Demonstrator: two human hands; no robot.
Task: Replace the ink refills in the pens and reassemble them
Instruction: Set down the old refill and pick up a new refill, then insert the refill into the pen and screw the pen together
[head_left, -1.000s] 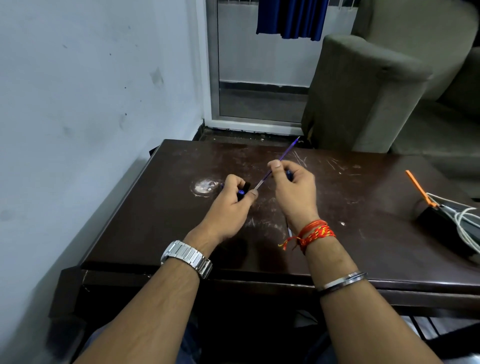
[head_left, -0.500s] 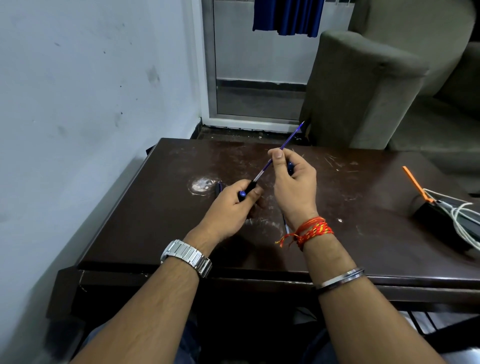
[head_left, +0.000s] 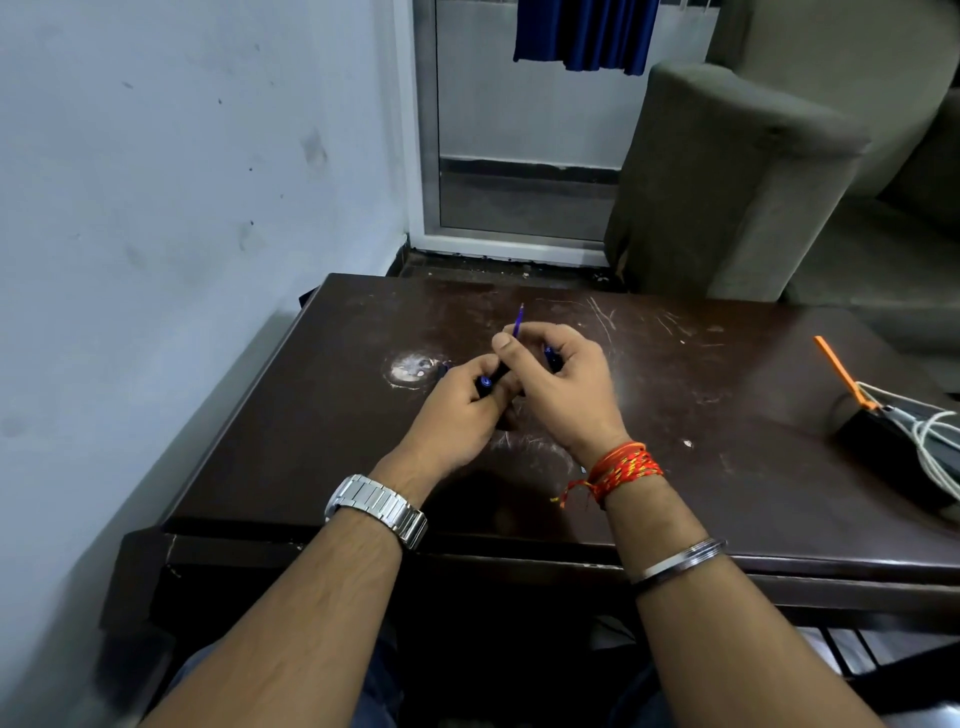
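Head view: dark brown worktop (head_left: 675, 415), scratched, with a pale round scuff (head_left: 413, 369). Just right of the scuff, left hand (head_left: 457, 415) clenched on the barrel (head_left: 485, 383). Right hand (head_left: 561, 384) pinches the refill (head_left: 518, 321), touching the left. Far right of the scuff: cables (head_left: 935, 441). Beyond: wall (head_left: 182, 182), door (head_left: 519, 156), sofa (head_left: 727, 182).

Dark scratched table (head_left: 675, 415) against a pale wall (head_left: 182, 182); orange-handled tool (head_left: 836, 371) and white cable (head_left: 935, 441) at its right edge — grey armchair (head_left: 727, 182) and blue cloth (head_left: 584, 34) beyond.
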